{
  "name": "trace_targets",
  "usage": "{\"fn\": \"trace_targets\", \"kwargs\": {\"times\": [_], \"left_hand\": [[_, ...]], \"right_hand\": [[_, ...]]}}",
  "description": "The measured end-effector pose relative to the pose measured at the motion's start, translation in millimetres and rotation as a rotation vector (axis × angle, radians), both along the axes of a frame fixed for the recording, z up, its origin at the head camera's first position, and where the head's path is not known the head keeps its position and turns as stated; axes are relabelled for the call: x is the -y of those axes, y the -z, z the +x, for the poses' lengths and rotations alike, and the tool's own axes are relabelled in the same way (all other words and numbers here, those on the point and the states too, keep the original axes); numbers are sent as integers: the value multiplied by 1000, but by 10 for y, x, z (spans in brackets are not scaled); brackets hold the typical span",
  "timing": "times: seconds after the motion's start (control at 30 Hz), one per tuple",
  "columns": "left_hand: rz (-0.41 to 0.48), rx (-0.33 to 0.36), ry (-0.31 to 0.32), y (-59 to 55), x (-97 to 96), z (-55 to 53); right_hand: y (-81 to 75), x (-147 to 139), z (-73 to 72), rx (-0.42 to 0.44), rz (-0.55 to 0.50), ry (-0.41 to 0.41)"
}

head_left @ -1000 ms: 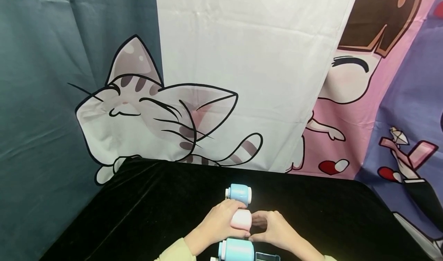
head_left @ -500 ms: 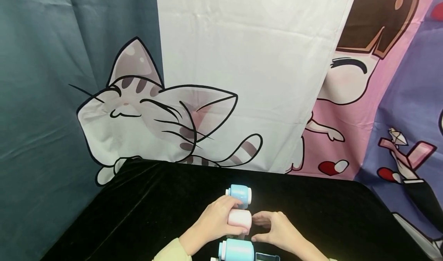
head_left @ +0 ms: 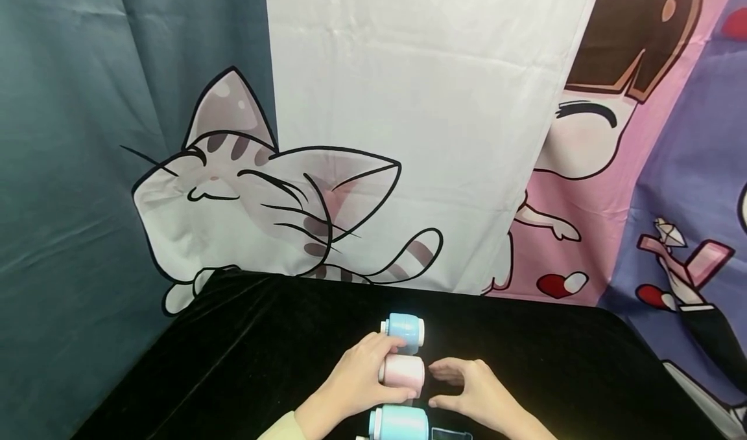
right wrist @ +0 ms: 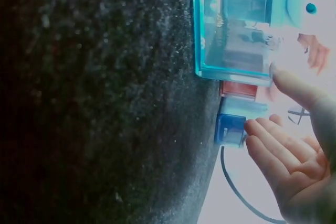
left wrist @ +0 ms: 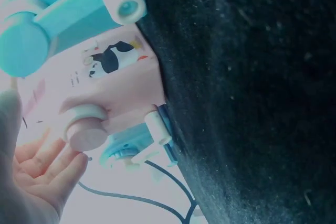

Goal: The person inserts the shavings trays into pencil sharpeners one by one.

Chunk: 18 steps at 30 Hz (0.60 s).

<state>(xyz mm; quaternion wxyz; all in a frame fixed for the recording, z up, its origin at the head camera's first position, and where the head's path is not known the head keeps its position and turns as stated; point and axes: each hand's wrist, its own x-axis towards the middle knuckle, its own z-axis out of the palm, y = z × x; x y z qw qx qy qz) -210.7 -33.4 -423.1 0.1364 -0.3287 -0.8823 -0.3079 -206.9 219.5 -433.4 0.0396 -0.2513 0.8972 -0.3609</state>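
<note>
head camera shows the pink unit (head_left: 403, 372) mid-row on the black-covered worktop (head_left: 262, 362), between the far blue unit (head_left: 404, 326) and the near blue unit (head_left: 403, 423). the step in hand looks to me like lining it up with those two; the next move would call for a light, level nudge that leaves its neighbours alone. the left hand (head_left: 357, 374) spans it, thumb on the near side, fingers on the far; whether it truly grips, i can't tell. the right hand (head_left: 481, 391) is loosely cupped, thumb well parted from the fingers, just beside its right end and holding nothing. the body is pale and rounded, with a printed black-and-white figure (left wrist: 111, 60) and a white-collared round knob (left wrist: 86, 135).
</note>
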Motion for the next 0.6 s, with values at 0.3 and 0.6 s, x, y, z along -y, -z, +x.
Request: {"fn": "trace_targets", "kwargs": {"times": [0.3, 0.6], "left_hand": [[16, -9, -37, -40, 14, 75], [49, -20, -43, -85, 31, 152]], "right_hand": [[3, -60, 64, 12, -1, 19], [-4, -130, 109, -22, -14, 13]]}}
